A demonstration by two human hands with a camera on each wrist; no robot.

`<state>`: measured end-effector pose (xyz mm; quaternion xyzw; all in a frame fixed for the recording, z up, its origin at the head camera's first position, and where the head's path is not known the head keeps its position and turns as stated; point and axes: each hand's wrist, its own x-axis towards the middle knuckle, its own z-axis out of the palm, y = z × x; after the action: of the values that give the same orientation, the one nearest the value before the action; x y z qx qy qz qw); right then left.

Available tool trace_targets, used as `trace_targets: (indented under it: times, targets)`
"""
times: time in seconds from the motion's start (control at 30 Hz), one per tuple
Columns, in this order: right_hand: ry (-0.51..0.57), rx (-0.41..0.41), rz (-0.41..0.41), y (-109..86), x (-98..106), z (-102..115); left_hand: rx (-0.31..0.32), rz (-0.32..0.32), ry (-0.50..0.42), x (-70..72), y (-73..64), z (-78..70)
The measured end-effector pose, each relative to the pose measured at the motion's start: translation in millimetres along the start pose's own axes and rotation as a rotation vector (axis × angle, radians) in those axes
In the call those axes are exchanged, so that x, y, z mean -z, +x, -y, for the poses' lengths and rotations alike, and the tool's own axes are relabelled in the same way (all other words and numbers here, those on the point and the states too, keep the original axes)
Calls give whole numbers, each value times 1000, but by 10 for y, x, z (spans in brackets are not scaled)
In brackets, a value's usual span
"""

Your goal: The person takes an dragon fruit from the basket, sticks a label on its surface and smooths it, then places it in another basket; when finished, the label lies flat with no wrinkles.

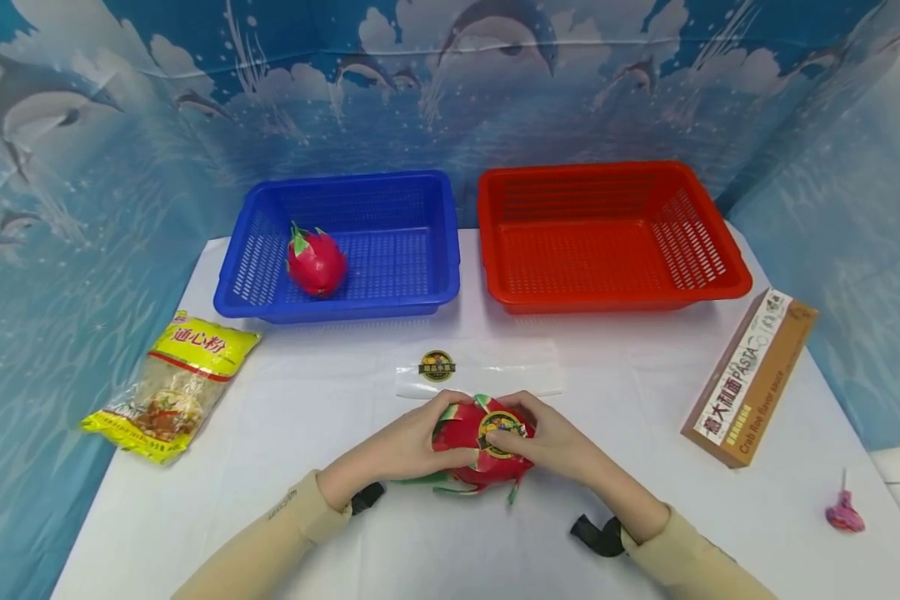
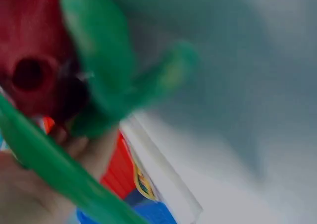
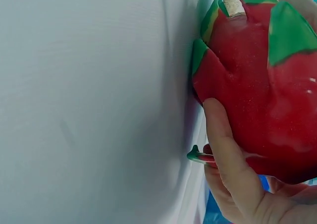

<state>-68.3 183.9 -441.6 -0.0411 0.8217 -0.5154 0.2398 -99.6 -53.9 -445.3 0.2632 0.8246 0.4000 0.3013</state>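
Observation:
Both hands grip a red dragon fruit (image 1: pixel 461 433) with green scales, low in the middle of the table. My left hand (image 1: pixel 416 437) wraps its left side, and my right hand (image 1: pixel 562 437) holds its right side. A round dark sticker with a gold rim (image 1: pixel 491 422) sits on the fruit's top, and the right thumb rests on it. Green scales loom close in the left wrist view, while red skin (image 3: pixel 262 95) fills much of the right wrist view. Just beyond the hands lies a clear glossy strip (image 1: pixel 495 375) bearing another round sticker (image 1: pixel 437 366).
A blue basket (image 1: pixel 345 313) at the back left contains a second dragon fruit (image 1: pixel 317 264). Beside it stands a red basket (image 1: pixel 615 302). A yellow pasta bag (image 1: pixel 172 383) lies left; a brown pasta box (image 1: pixel 750 379) and pink lollipop (image 1: pixel 844 511) lie right.

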Motion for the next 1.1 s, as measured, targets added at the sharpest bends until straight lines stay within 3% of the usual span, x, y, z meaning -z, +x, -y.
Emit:
trace_targets:
  times: [0.13, 0.3, 0.5, 0.73, 0.93, 1.1]
  targets:
    - [-8, 14, 2, -2, 18, -16, 78, -28, 82, -38, 74, -85]
    - [2, 28, 29, -15, 47, -53, 102, -47, 116, -65, 116, -142]
    - [24, 47, 68, -51, 73, -76, 97, -34, 40, -73, 140, -145]
    - [44, -27, 75, -72, 81, -33, 127, -5, -63, -71, 145, -182]
    - [143, -60, 104, -80, 125, -11, 124, -21, -69, -118, 118, -194]
    - [86, 5, 67, -92, 91, -8, 111, -30, -48, -153, 101, -181]
